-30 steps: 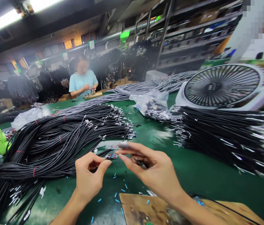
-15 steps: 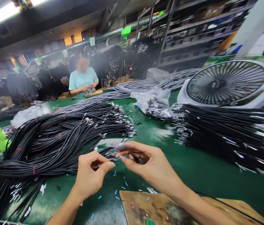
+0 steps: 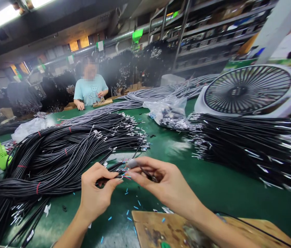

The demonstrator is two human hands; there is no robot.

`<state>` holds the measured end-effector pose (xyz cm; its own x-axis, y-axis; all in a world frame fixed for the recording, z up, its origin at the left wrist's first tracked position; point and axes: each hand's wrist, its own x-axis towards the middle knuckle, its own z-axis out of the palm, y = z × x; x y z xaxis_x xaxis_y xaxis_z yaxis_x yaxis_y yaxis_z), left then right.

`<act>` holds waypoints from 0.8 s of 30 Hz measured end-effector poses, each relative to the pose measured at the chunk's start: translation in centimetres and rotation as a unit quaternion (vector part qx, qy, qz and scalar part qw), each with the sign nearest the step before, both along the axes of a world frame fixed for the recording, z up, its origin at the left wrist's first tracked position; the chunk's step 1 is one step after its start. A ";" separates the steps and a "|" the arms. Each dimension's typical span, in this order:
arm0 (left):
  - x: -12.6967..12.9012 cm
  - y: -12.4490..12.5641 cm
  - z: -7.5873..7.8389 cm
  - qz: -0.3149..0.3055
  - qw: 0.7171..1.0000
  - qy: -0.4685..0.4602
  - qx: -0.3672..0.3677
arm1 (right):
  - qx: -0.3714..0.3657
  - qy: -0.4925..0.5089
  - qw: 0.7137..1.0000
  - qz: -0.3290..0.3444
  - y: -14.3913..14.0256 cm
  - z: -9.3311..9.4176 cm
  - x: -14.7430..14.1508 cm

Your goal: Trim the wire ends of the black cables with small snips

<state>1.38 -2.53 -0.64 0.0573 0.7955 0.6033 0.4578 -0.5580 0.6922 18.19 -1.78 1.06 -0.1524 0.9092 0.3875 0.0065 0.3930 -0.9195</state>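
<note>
The left hand pinches the end of 1 black cable between thumb and forefinger, fingers pressed together on the sheath. The right hand is closed around a small dark tool, its fingertips meeting the cable's thin coloured wires at the middle of the view. Compared with a second ago the hands have drawn closer together, and the red and blue strands now show more plainly between them; it looks as if the work on this cable end is well in hand.

The cable runs off toward 10 o'clock into the big heap of black cables on the green tabletop. Blue snippets lie scattered below the hands, and a worn wooden board sits at 5 o'clock. A second stack of cables lies at 2 o'clock beneath a white fan, with a clear bag of parts at 12 o'clock.

Across the tabletop, a co-worker in a light blue shirt has set 1 hand down flat, where before both were raised.

I can read no brand, label or writing anywhere.
</note>
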 end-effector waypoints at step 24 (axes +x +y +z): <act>0.8 -0.1 0.0 0.023 0.978 0.142 0.150 | 0.085 -0.091 0.990 -0.065 0.0 -1.1 -0.1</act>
